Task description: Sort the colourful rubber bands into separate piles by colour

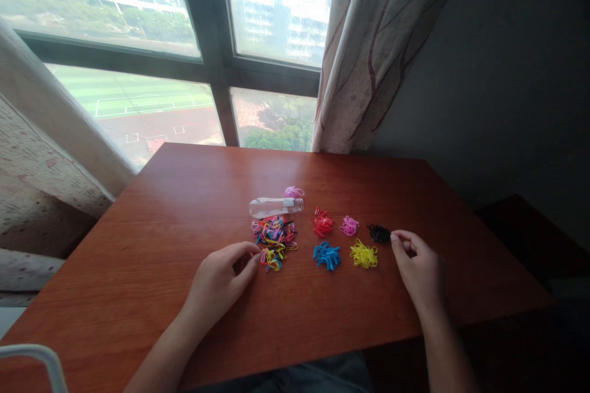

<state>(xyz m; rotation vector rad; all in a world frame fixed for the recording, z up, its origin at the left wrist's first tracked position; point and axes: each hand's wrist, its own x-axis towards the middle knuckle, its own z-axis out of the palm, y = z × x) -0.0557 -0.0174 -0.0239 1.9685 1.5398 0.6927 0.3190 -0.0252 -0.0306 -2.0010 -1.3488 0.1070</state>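
Observation:
A pile of mixed-colour small rubber bands (275,232) lies on the table, with a looser clump of yellow and multicoloured bands (273,256) at its near side. My left hand (224,279) rests beside this clump, thumb and forefinger pinched at its left edge; whatever is between them is hidden. On the right, my right hand (418,264) pinches at the edge of a black pile of bands (379,233); I cannot make out what it holds. Between the hands lie separate piles of red bands (322,224), pink bands (350,226), blue bands (327,256) and yellow bands (364,253).
A clear plastic bottle (271,206) lies on its side behind the mixed pile, with a pink item (294,192) just behind it. The brown wooden table (221,196) reaches to a window. A curtain (359,61) hangs at the back; a white curved tube (39,353) is at lower left.

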